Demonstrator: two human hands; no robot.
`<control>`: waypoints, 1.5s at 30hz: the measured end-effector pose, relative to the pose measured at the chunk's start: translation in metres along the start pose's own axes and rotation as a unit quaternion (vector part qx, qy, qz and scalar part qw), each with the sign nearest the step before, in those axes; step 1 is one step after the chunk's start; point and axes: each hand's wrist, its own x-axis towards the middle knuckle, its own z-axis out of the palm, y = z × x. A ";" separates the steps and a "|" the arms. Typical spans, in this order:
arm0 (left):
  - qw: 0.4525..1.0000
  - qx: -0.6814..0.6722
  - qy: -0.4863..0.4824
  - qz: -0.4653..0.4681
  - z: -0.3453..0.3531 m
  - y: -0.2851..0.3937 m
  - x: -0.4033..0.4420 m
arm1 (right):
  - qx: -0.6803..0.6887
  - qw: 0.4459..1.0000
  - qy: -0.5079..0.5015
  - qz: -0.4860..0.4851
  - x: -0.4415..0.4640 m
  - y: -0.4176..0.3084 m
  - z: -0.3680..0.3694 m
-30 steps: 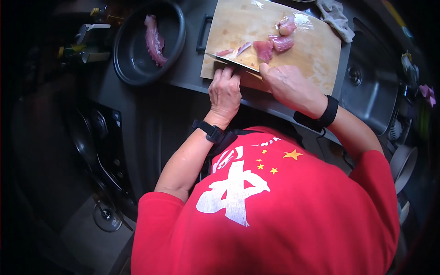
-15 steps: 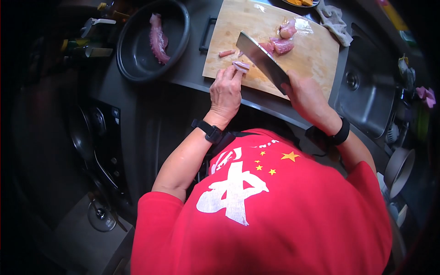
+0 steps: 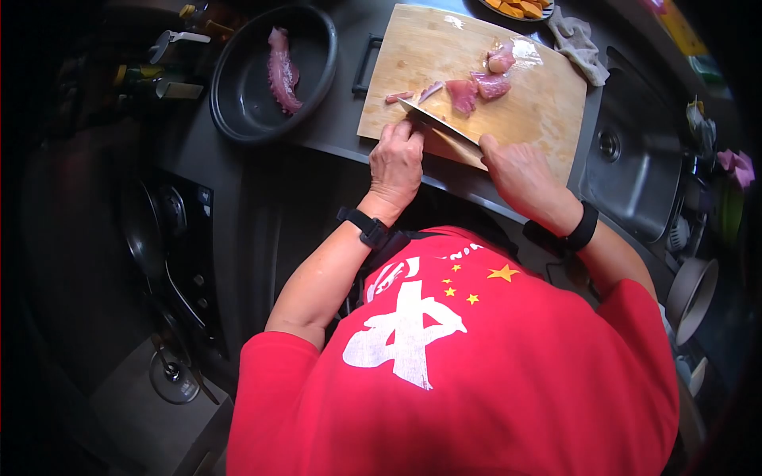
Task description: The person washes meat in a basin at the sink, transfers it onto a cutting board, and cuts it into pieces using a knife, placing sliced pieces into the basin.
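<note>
My right hand [image 3: 525,176] is closed around the handle of a cleaver [image 3: 446,127], whose broad blade is down low over the near part of the wooden cutting board [image 3: 548,131]. Beside the blade tip, my left hand [image 3: 397,163] has its fingers bent and pressed together on a piece of meat, mostly hidden by fingers and blade. Just beyond the blade lie a thin pale strip of meat [image 3: 431,91] and a narrow reddish strip [image 3: 399,97]. Larger pink meat chunks [image 3: 463,95] rest farther back on the board.
A dark basin [image 3: 238,119] left of the board contains one long piece of meat [image 3: 283,75]. Behind the board are a plate of orange chunks [image 3: 520,8] and a crumpled cloth [image 3: 578,46]. A metal sink [image 3: 635,178] is at the right, a stove [image 3: 190,262] at the left.
The cleaver has come down from its tilted, raised position to the board beside my left fingers. The strips and a meat chunk once behind the blade now show. My left hand stays nearly in place.
</note>
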 end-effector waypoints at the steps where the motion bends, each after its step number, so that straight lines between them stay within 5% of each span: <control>1: 1.000 0.000 0.000 0.000 0.001 -0.001 0.000 | -0.006 1.000 -0.007 -0.004 0.002 -0.001 -0.003; 17: 1.000 -0.002 0.016 0.019 0.001 -0.001 0.000 | 0.053 0.998 0.035 0.024 0.023 0.001 0.007; 21: 0.996 -0.062 -0.048 -0.030 -0.011 0.002 0.002 | 0.148 0.987 0.059 0.031 0.012 0.010 -0.009; 23: 0.997 -0.070 -0.005 -0.016 -0.005 -0.006 0.006 | 0.226 0.969 0.078 0.063 0.007 0.008 -0.018; 33: 0.998 -0.058 0.004 0.013 0.002 -0.044 0.049 | 0.061 0.986 0.053 0.147 0.021 -0.016 0.001; 39: 0.991 -0.089 -0.101 -0.020 -0.010 -0.032 0.039 | 0.120 0.982 0.058 0.135 -0.007 -0.023 0.009; 45: 0.994 -0.089 -0.056 0.000 0.002 -0.029 0.047 | 0.150 0.967 0.059 0.195 -0.024 -0.009 -0.001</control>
